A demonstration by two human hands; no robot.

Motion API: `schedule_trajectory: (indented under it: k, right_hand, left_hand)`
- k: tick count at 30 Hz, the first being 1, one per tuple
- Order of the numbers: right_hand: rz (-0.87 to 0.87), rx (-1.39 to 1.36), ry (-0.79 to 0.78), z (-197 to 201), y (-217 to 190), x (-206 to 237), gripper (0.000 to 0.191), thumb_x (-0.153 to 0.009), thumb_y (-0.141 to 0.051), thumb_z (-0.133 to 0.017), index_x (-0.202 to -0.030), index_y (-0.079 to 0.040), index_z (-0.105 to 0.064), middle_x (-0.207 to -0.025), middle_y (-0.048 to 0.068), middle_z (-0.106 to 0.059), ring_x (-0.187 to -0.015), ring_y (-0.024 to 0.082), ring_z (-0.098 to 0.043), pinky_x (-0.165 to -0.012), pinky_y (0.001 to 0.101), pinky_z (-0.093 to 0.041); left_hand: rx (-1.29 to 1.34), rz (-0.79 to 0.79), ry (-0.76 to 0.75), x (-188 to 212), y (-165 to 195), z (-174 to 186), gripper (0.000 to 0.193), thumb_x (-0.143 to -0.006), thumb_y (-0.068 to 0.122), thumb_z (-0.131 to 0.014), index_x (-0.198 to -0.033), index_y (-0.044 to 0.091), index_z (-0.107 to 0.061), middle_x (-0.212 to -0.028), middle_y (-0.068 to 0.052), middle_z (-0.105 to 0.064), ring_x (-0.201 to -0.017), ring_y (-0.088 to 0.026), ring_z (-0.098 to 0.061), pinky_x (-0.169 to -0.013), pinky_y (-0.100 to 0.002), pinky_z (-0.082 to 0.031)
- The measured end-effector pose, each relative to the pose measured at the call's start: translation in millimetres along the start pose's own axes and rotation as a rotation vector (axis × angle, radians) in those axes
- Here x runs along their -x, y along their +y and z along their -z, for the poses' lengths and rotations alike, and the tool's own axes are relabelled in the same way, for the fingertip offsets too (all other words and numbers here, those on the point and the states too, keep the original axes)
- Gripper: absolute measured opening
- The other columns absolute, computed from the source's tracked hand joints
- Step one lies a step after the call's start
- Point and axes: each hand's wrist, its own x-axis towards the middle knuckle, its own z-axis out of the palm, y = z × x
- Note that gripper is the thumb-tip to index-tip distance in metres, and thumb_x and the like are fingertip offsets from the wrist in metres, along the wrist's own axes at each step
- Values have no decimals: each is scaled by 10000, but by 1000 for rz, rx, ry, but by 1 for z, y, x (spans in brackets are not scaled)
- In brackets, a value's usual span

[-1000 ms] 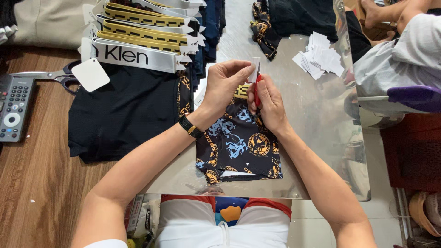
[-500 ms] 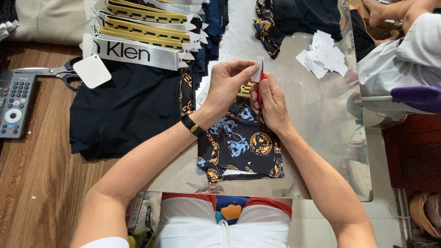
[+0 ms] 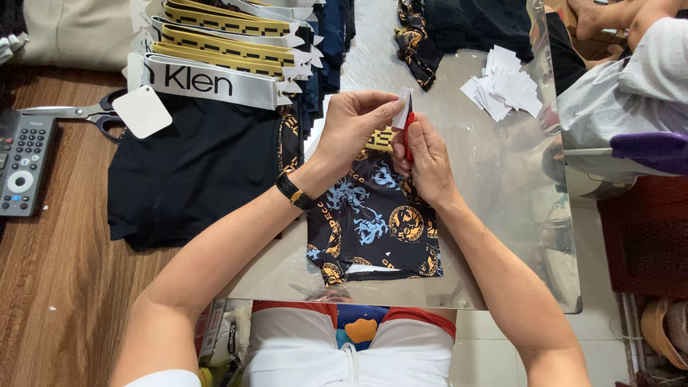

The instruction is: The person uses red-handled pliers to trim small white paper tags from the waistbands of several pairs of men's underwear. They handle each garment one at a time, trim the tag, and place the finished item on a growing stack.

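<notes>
A pair of black patterned underwear (image 3: pixel 376 222) with gold and blue prints lies on a shiny metal sheet (image 3: pixel 502 215) in front of me. My left hand (image 3: pixel 355 125) pinches a small white paper tag (image 3: pixel 403 98) above its waistband. My right hand (image 3: pixel 426 154) grips a small red tool (image 3: pixel 408 132) against that tag; its tip is hidden between my fingers. A black watch (image 3: pixel 294 192) sits on my left wrist.
A stack of folded black underwear (image 3: pixel 201 143) with gold and white waistbands lies at left, with scissors (image 3: pixel 75 112) and a remote control (image 3: pixel 25 165) on the wooden table. Loose white tags (image 3: pixel 505 89) lie at the back right. Another person's arm (image 3: pixel 631 79) is at right.
Both hands have stayed together over the waistband, shifting only slightly; the tag and red tool remain pinched between them.
</notes>
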Motion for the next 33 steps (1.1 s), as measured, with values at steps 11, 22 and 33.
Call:
schedule_trajectory:
  k: [11,22,33]
  right_hand:
    - [-11,-3,-15,4,-3,4,377,-1134,-417,-384,-1212,-72,-513,-803,-23,-470,-612,48,-404,-511,199,-345]
    - [-43,-13,-61,9,-8,5,362,-1144,-418,-384,-1132,-80,-511,-803,-33,-464,-612,46,-381,-506,205,-319]
    - [-125,-15,-78,14,-13,6,348,-1134,-400,-402,-1116,-80,-539,-775,-33,-451,-587,45,-364,-490,210,-294]
  left_hand:
    - [-81,-5,-88,-5,8,7,211,-937,153,-763,-1052,-23,-783,-902,-66,-788,-753,-59,-704,-681,-207,-586]
    - [-166,-39,-199,-6,19,13,182,-937,123,-768,-1033,-30,-789,-855,-32,-767,-734,-36,-653,-663,-185,-544]
    - [-256,8,-250,-9,22,21,162,-920,111,-784,-999,-30,-788,-839,-40,-763,-726,-44,-669,-655,-190,-559]
